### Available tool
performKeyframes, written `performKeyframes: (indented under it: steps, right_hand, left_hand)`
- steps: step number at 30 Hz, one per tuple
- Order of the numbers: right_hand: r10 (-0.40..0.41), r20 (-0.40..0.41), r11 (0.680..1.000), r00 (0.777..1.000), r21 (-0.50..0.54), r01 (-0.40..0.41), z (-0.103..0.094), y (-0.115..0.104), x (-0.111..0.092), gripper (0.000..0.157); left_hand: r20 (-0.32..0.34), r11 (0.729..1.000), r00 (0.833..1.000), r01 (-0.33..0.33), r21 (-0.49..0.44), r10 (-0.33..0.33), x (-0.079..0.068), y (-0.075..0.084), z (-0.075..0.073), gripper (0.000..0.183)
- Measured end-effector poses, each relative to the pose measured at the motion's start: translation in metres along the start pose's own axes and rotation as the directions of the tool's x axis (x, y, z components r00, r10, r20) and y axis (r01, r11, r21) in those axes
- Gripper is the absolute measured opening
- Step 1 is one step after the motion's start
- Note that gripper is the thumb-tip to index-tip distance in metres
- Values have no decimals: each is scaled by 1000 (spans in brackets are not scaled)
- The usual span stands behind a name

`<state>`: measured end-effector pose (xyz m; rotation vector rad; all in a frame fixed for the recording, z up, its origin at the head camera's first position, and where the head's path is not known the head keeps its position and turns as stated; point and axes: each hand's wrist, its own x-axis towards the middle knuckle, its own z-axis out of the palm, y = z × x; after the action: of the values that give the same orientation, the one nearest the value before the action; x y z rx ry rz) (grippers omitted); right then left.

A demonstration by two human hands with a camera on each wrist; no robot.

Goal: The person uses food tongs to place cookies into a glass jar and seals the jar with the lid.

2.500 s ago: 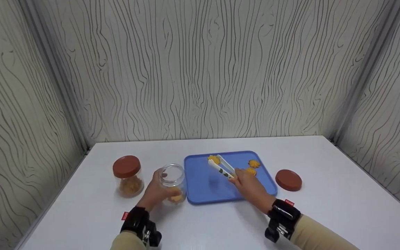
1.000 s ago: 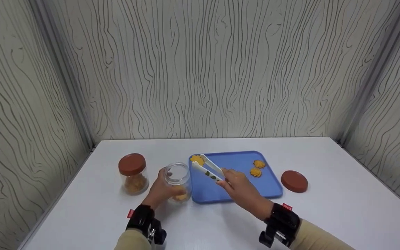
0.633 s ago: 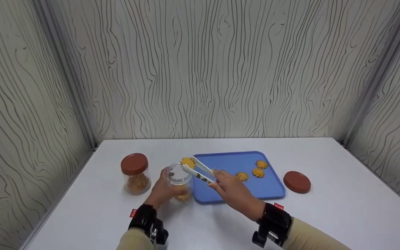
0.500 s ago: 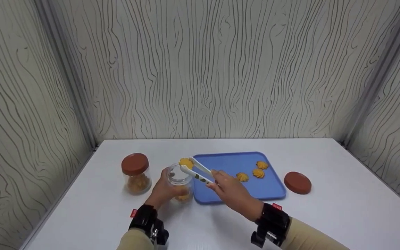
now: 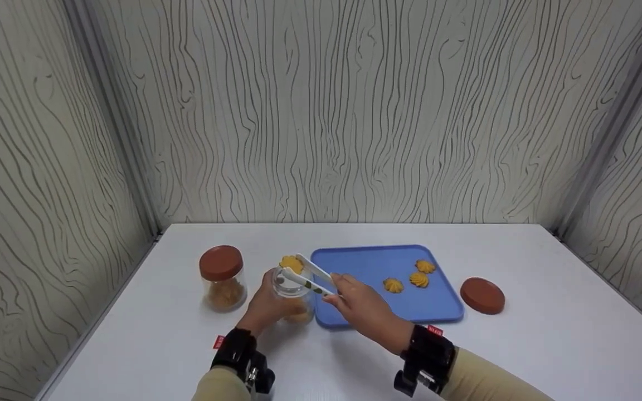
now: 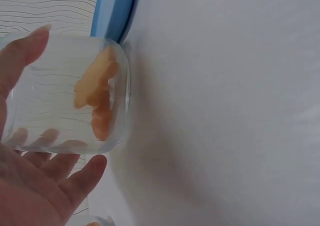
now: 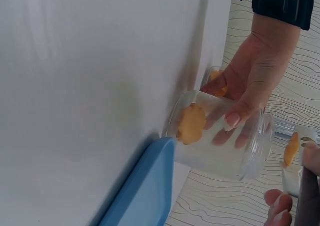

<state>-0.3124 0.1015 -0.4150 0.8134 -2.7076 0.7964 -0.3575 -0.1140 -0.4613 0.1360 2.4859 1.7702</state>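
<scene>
My left hand (image 5: 265, 307) grips an uncapped clear jar (image 6: 55, 90) standing on the table left of the tray, thumb on one side and fingers on the other. Inside, cookies (image 6: 97, 80) lie at the bottom. White tongs (image 5: 309, 283) with a green leaf pattern are held in my right hand (image 5: 368, 312). Between their tips sits a yellow flower-shaped cookie (image 5: 291, 263), over the far side of the jar's mouth. The right wrist view catches that cookie (image 7: 291, 149) just outside the rim and part of my right hand at the edge.
A blue tray (image 5: 354, 260) carries three cookies (image 5: 393, 285) on its right half. A lidded jar of cookies (image 5: 224, 292) stands left of my left hand. To the tray's right lies a loose reddish-brown lid (image 5: 482, 295). A patterned wall (image 5: 326, 111) rises behind the table.
The tongs and their cookie have travelled left from above the tray to the jar's mouth. A third cookie on the tray has come into sight from behind my right hand. The jar stays gripped.
</scene>
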Motion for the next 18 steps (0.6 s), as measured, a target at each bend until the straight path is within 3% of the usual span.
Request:
performKeyframes:
  steps: [7, 18]
  right_hand:
    - [72, 23, 995, 997, 64, -73, 0, 1, 2, 51]
    - [78, 6, 994, 997, 70, -78, -5, 7, -5, 50]
  left_hand:
    - [-5, 998, 998, -61, 34, 62, 0, -1, 0, 102]
    - [-10, 996, 998, -60, 68, 60, -2, -1, 0, 103]
